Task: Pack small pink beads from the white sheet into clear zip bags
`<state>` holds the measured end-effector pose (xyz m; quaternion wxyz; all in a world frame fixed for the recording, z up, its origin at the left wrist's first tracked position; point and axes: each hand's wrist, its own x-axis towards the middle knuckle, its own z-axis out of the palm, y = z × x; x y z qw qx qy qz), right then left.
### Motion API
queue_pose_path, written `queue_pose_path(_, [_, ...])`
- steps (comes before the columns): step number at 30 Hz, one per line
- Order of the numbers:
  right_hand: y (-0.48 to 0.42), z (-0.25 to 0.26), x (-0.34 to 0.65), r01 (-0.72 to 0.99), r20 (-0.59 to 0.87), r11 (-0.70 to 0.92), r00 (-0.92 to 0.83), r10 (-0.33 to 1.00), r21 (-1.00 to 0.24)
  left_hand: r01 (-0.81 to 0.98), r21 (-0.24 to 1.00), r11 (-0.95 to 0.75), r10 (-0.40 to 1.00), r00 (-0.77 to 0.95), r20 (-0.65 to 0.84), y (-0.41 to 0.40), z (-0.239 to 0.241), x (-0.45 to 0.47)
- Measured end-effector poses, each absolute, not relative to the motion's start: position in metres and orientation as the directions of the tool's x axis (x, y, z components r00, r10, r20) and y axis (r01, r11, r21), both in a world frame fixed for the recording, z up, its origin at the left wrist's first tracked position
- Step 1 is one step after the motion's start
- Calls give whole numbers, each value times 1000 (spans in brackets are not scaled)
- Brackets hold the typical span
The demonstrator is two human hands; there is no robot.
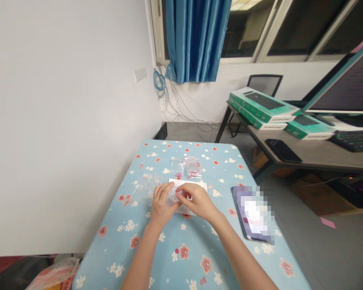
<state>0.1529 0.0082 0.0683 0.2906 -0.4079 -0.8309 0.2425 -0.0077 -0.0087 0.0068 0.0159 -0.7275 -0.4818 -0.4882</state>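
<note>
Both hands are at frame centre, close together above a white flat piece [173,196] on the table. The left hand [161,201] lies over its left end, thumb and fingers spread; whether it grips the piece cannot be told. The right hand [199,198] curls thumb and forefinger into a ring over the middle; a small reddish item may be between the tips — too blurred to confirm.

Clear plastic packaging [143,187], count one visible patch, lies just left of the left hand. Small clear bags, count two, lie beyond the upper edge of the white piece: the left bag [178,166] and the right bag [194,166], each with pinkish contents.

Working room on the floral tablecloth [169,257]: patterned cloth extends from the white piece to the lower edge of the frame, and rightward to a phone [240,213] near the table's right edge. The table's far edge lies above the bags; its left edge runs along the wall [63,121].

Upper right, on a desk [317,155]: keyboard boxes [263,104], count three — two stacked, one beside — and one dark phone [283,150].
</note>
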Motion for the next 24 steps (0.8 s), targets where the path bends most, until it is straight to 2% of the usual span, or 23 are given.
queue_pose_path(8, [9, 70, 155, 522, 288, 532, -477, 830, -667, 712, 461, -529, 683, 36, 729, -8, 5, -8])
queue_pose_path(13, [15, 71, 168, 546, 265, 474, -419, 868, -691, 708, 569, -419, 767, -60, 639, -8, 4, -11])
queue_pose_path(15, [20, 68, 176, 606, 210, 445, -420, 883, -659, 698, 612, -372, 788, -111, 606, -8, 4, -12])
queue_pose_path(20, [27, 51, 191, 767, -48, 390, -478, 877, -509, 676, 657, -334, 797, -169, 580, -8, 5, -13])
queue_pose_path(24, [28, 44, 191, 807, -99, 373, -463, 881, -457, 667, 668, -330, 806, -169, 567, -8, 4, -13])
